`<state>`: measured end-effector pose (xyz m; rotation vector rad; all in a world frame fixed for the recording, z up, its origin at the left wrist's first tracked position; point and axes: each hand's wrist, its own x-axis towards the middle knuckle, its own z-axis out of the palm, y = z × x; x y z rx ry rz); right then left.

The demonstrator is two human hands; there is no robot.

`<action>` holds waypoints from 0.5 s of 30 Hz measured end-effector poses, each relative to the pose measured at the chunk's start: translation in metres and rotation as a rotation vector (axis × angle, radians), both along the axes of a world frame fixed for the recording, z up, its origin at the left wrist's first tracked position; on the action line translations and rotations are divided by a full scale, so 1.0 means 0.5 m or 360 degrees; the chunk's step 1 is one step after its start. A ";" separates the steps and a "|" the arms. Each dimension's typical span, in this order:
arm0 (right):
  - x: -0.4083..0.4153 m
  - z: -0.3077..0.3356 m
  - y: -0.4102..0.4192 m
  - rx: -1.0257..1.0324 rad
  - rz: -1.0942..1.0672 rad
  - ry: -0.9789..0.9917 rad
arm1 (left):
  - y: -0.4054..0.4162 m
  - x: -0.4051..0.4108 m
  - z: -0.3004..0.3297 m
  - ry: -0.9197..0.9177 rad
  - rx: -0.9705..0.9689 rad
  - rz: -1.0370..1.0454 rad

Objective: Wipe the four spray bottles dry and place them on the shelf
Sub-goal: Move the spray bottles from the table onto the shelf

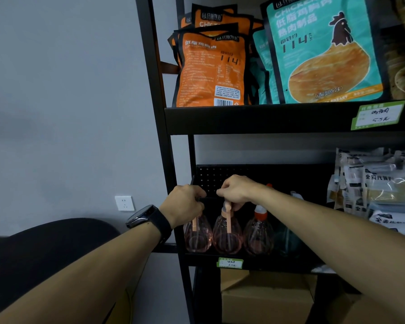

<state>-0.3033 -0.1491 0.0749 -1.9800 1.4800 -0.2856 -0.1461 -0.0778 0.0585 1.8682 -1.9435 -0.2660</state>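
Note:
Three clear pink spray bottles stand in a row on the lower black shelf (pixel 255 260). My left hand (pixel 185 204) grips the head of the leftmost bottle (pixel 197 237). My right hand (pixel 237 189) grips the pale orange sprayer head of the second bottle (pixel 227 237). The third bottle (pixel 258 237) has an orange-and-white head and stands free. To its right a darker bottle (pixel 290 239) with a whitish head is partly hidden behind my right forearm. No cloth is in view.
Orange (pixel 211 71) and teal (pixel 323 52) chicken-breast packets fill the upper shelf. White snack bags (pixel 372 183) crowd the lower shelf's right side. A cardboard box (pixel 267 298) sits underneath. A dark rounded object (pixel 45 249) lies at the left, below a wall socket (pixel 125 203).

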 end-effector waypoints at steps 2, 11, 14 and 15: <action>-0.008 0.017 -0.001 -0.0115 -0.0015 0.0110 | 0.005 -0.008 0.009 -0.0013 -0.0023 -0.0027; -0.108 0.092 -0.014 -0.0378 0.0051 0.0364 | 0.003 -0.059 0.054 -0.0087 -0.0085 -0.0177; -0.140 0.098 -0.015 -0.0371 0.0155 0.0446 | -0.008 -0.076 0.056 -0.0089 -0.0079 -0.0192; -0.149 0.095 -0.016 -0.0370 0.0190 0.0476 | -0.012 -0.081 0.055 -0.0079 -0.0067 -0.0193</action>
